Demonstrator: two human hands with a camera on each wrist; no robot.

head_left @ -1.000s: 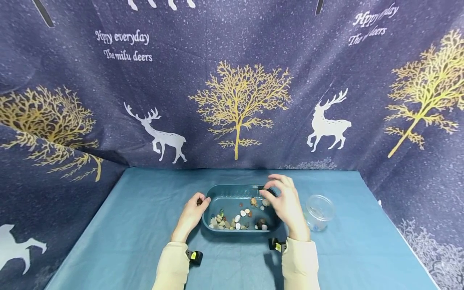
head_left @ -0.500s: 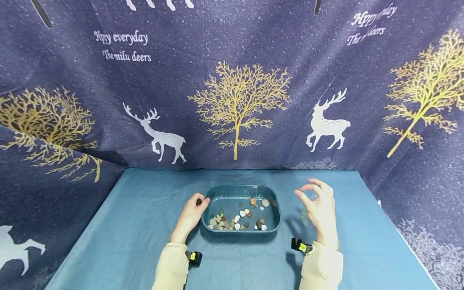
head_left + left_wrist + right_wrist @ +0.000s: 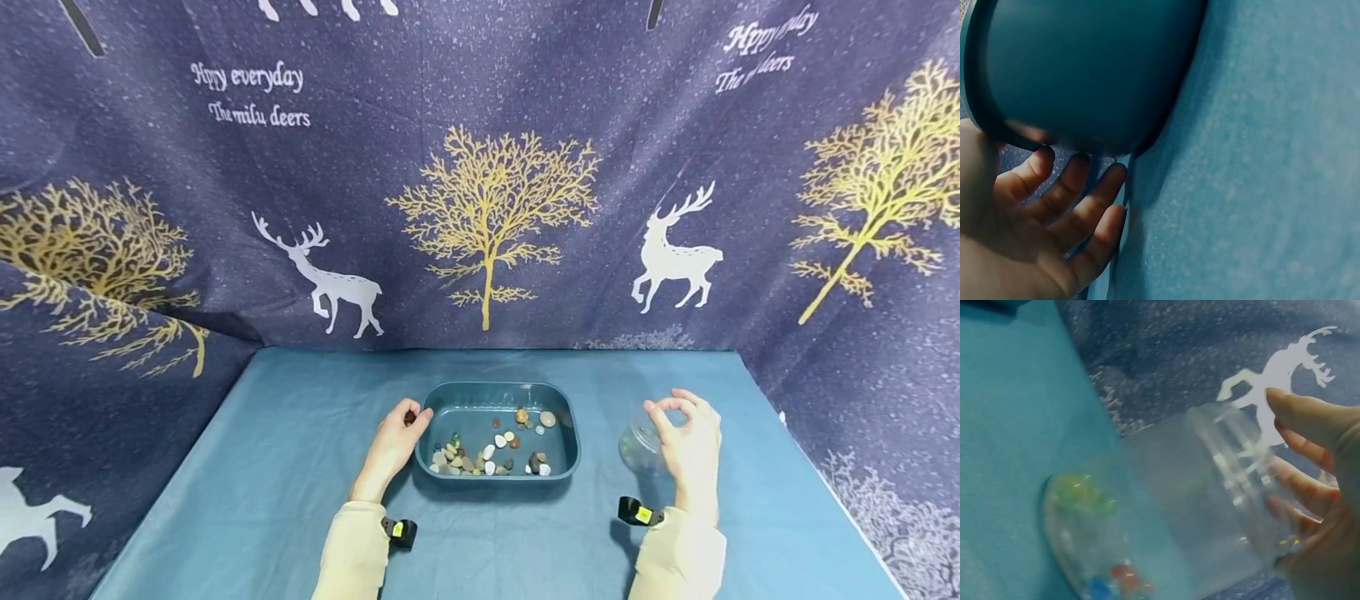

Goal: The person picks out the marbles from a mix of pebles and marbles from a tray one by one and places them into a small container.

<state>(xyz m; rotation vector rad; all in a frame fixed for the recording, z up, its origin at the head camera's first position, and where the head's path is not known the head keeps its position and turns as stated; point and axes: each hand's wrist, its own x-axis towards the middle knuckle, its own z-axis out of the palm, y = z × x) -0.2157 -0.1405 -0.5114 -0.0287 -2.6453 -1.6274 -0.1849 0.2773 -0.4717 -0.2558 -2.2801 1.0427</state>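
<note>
1. Left hand [image 3: 390,442] holds the left end of the tray [image 3: 480,395].
2. Right hand [image 3: 692,446] is at the mouth of the clear jar [image 3: 637,448]; whether it pinches anything, I cannot tell.
3. Pebbles [image 3: 457,462] lie inside the tray.

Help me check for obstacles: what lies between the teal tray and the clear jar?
Bare blue cloth separates the teal tray from the clear jar in the head view.

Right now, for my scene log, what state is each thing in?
Tray: upright, uncovered.
Stones: loose in tray.
Jar: upright, no lid visible.
Coloured bits: in jar.
Left grip: holding tray's rim.
Right grip: at jar's mouth, hold unclear.
Cloth: spread out.
Backdrop: hanging, creased.
</note>
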